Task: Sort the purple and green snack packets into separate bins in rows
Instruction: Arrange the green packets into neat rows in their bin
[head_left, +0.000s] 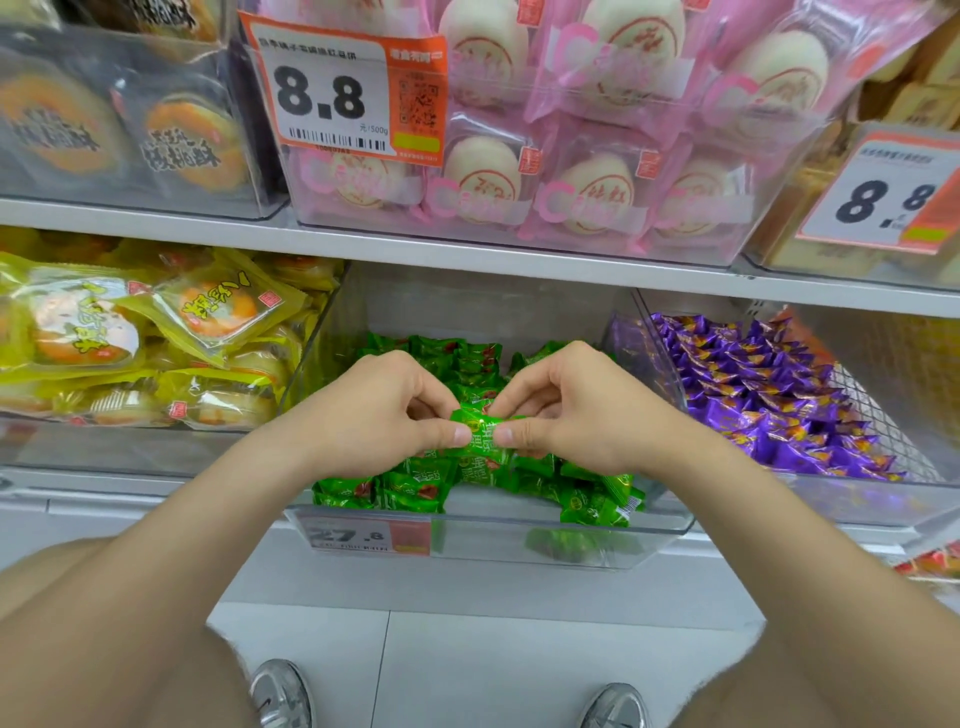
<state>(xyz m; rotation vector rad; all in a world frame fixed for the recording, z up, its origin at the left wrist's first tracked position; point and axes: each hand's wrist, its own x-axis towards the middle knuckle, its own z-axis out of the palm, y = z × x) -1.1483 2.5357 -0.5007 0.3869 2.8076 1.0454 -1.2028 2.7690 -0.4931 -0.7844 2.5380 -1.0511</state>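
I hold one green snack packet (480, 435) between both hands over the middle bin. My left hand (384, 410) pinches its left end with thumb and curled fingers. My right hand (576, 410) pinches its right end the same way, and the two thumbs nearly meet across the wrapper. The packet lies roughly level, just above the heap.

Below it, the clear green bin (665, 525) holds the other green packets (410, 486). They are stacked in rough rows towards the front and run on towards the back. A price label reading 27.8 (366, 535) is fixed to the bin's front wall on the left.

Just to the right, sharing a clear side wall, the purple bin (655, 343) is filled with purple packets (769, 400) standing in close rows. To the left, another clear bin holds yellow pastry packets (156, 332), some of them tilted.

The upper shelf (467, 254) carries pink-wrapped round buns (545, 187) in a clear box. An orange-edged 8.8 price tag (337, 93) sits at its left corner, and dark-wrapped biscuits (130, 130) lie further left.

Down by the floor, I can see the toes of my grey shoes (280, 693).
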